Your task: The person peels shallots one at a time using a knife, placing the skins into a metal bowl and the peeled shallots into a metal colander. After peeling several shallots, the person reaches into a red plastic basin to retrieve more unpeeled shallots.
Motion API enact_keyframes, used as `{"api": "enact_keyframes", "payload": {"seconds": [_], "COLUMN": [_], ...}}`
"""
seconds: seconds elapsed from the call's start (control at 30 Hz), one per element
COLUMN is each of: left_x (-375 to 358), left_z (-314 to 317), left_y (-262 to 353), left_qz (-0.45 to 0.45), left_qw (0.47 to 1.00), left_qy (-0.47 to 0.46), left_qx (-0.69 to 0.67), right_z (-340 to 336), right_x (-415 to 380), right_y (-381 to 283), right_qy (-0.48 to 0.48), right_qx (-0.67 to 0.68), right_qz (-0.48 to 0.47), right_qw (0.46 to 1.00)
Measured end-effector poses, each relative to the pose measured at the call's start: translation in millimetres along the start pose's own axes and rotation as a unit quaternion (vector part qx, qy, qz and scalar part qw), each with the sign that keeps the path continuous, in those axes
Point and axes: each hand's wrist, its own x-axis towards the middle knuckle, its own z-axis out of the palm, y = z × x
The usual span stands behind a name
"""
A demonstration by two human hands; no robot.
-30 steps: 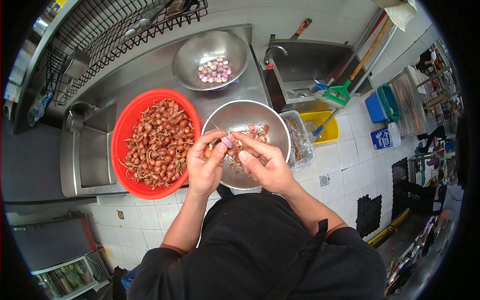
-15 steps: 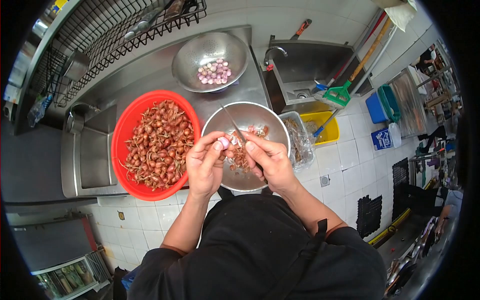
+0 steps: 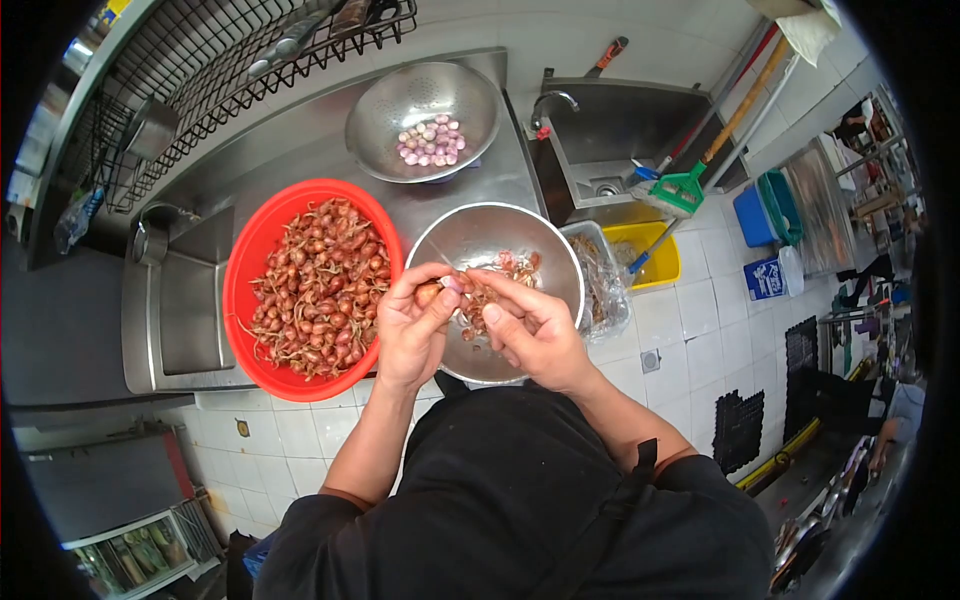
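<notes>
My left hand (image 3: 415,325) pinches a partly peeled shallot (image 3: 453,284) over a steel bowl (image 3: 430,247) that has brown skins in it. My right hand (image 3: 530,330) is closed beside the shallot; a thin knife blade (image 3: 438,252) shows above the fingers, its handle hidden in the grip. Left of the bowl stands a red basin (image 3: 240,290) full of unpeeled shallots (image 3: 320,290). Peeled shallots (image 3: 432,142) lie in a steel colander (image 3: 370,120) behind the bowl.
A clear plastic container (image 3: 597,280) and a yellow tub (image 3: 660,268) stand right of the bowl. Farther back are a sink (image 3: 580,180) and a green brush (image 3: 684,190). A wire rack (image 3: 230,75) hangs at upper left. Another person's arm (image 3: 885,440) shows at far right.
The shallot has turned in my left hand, with less of its pale side showing. My right fingers have shifted, and the blade sits lower and farther left, more hidden behind them.
</notes>
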Motion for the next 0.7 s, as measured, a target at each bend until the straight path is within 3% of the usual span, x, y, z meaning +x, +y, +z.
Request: {"api": "enact_keyframes", "payload": {"seconds": [0.3,0.37,0.4,0.47,0.57,0.7], "left_x": [-5,-7,-7,-8,-7,-6], "left_z": [11,7,6,7,9,11], "left_y": [-1,-1,-2,-3,0,1], "left_qz": [0.065,0.065,0.065,0.062,0.037,-0.004], "left_qw": [0.991,0.992,0.993,0.994,0.999,0.998], "left_qy": [0.042,0.037,0.032,0.032,0.019,0.014], "left_qx": [0.107,0.1,0.093,0.079,0.028,-0.057], "right_z": [7,7,6,1,-7,-7], "right_x": [5,10,9,5,4,0], "right_y": [5,14,12,5,2,-5], "right_qy": [-0.008,0.018,0.018,-0.002,0.001,0.021], "right_qx": [-0.08,-0.124,-0.125,-0.075,-0.002,-0.033], "right_qz": [-0.044,-0.164,-0.164,-0.042,0.035,0.034], "right_qw": [0.996,0.979,0.978,0.996,0.999,0.999]}}
